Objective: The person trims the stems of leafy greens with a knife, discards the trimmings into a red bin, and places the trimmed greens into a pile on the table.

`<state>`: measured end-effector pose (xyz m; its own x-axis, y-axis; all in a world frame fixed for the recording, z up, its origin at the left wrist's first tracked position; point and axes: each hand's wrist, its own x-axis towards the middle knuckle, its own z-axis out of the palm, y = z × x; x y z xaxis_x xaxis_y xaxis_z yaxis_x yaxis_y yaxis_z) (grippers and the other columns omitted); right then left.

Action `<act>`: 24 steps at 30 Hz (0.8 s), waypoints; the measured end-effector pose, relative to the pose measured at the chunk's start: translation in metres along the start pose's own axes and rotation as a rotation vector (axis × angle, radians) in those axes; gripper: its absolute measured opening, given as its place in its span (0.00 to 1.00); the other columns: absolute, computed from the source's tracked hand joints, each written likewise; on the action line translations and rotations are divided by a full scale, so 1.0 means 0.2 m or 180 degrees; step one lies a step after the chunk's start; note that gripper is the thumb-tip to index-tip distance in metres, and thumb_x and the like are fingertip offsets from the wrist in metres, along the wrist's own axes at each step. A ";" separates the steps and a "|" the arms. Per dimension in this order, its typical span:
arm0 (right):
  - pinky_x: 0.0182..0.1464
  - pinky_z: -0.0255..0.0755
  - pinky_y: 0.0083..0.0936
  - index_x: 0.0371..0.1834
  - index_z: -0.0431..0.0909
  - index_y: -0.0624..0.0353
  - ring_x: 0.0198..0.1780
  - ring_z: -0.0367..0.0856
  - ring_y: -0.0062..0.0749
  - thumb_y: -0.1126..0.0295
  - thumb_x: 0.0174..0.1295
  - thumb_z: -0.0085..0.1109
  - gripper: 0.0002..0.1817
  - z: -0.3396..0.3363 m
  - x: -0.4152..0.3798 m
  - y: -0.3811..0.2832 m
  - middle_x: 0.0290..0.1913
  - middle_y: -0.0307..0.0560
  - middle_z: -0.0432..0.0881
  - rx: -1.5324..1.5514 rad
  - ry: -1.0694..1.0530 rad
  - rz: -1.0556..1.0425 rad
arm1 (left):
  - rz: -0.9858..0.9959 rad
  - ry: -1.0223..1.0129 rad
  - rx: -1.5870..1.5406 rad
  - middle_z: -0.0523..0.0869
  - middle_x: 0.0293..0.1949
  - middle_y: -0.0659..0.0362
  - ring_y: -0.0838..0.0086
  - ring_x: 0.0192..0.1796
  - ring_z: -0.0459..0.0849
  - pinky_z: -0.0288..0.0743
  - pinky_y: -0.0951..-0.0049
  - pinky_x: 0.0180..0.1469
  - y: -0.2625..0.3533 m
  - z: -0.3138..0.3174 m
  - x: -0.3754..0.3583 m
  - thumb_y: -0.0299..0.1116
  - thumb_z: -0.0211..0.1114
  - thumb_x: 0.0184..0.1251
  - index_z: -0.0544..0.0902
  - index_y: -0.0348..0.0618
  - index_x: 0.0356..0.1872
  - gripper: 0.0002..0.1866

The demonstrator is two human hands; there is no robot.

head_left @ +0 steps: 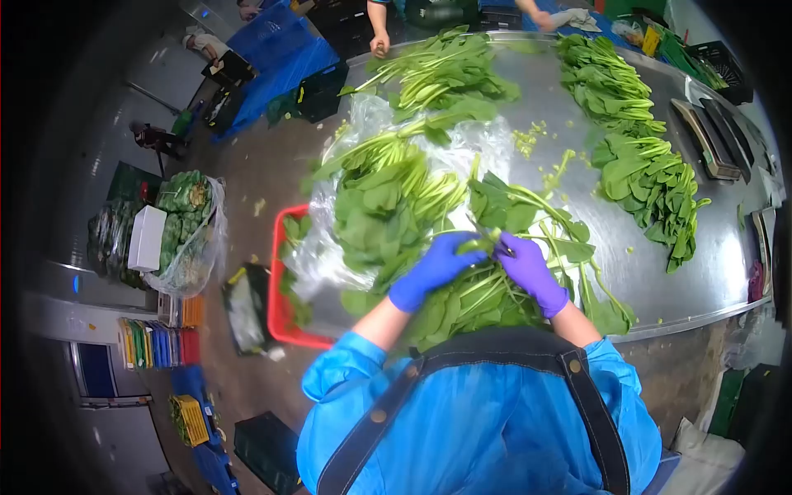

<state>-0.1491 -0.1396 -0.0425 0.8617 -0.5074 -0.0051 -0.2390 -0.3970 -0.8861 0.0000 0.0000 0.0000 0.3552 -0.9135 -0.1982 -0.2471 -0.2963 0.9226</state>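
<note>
My left hand [445,262], in a blue glove, is closed round the pale stem end of a leafy green. Close beside it, my right hand [528,268], in a purple glove, pinches at the same stem. Loose greens [470,309] lie under and around both hands. To the left, a large heap of leafy greens [379,198] rests on clear plastic [318,256]. Both hands are above the near edge of the metal table [660,289].
A co-worker's hand [379,44] is at the far edge beside more greens [454,70]. A row of greens [652,173] runs down the right side. A red crate [278,305] stands at the left edge. Dark trays [709,140] lie far right.
</note>
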 end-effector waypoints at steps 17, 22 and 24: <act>0.28 0.68 0.16 0.42 0.81 0.60 0.26 0.72 0.16 0.67 0.52 0.67 0.14 -0.02 -0.02 -0.16 0.23 0.35 0.77 0.1775 -0.0258 0.0517 | -0.0550 -0.0496 -0.1380 0.80 0.51 0.55 0.75 0.53 0.75 0.64 0.75 0.58 0.12 -0.02 -0.10 0.42 0.61 0.64 0.74 0.36 0.56 0.24; 0.24 0.59 0.21 0.19 0.71 0.64 0.22 0.63 0.18 0.64 0.50 0.68 0.17 -0.02 -0.05 -0.12 0.17 0.36 0.67 0.0689 -0.0378 0.0042 | 0.0042 -0.0649 0.0002 0.79 0.52 0.51 0.70 0.56 0.75 0.65 0.71 0.60 0.15 0.00 -0.09 0.42 0.67 0.57 0.75 0.36 0.55 0.27; 0.25 0.61 0.21 0.21 0.74 0.63 0.22 0.66 0.18 0.65 0.52 0.65 0.13 -0.09 -0.06 -0.17 0.17 0.37 0.70 0.0629 -0.0830 -0.0084 | 0.0111 -0.0936 0.0294 0.78 0.54 0.49 0.64 0.58 0.74 0.64 0.68 0.61 0.11 -0.02 -0.08 0.43 0.68 0.56 0.75 0.37 0.55 0.29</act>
<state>-0.1606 -0.1342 -0.0044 0.9581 -0.2758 -0.0769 -0.1456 -0.2382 -0.9602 -0.0078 0.0092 0.0244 0.0721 -0.9611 -0.2666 -0.3401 -0.2750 0.8993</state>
